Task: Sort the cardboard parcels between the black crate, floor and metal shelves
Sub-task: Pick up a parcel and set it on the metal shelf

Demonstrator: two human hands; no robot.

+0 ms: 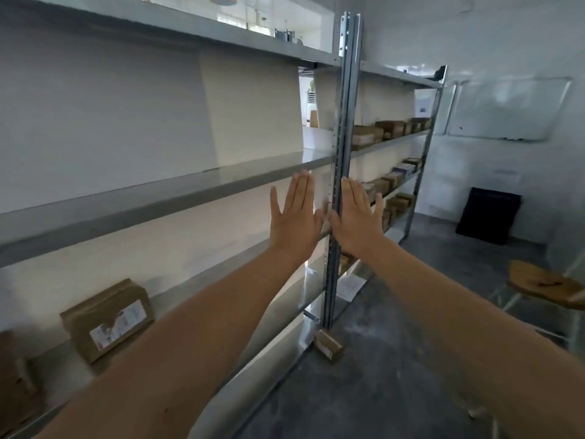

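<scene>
Below and well left of the left hand (296, 217), a brown cardboard parcel with a white label (107, 318) stands on the grey metal shelves (158, 201), label outward, likely for reading. That hand is flat, fingers straight, holding nothing. Just beside it, across the steel upright post (343, 122), the right hand (357, 217) is equally flat and empty. Under both, a small cardboard parcel (329, 345) lies on the grey concrete floor (380, 375). Further right are shelved brown parcels (367, 137) and, well apart, a black crate (489, 217).
</scene>
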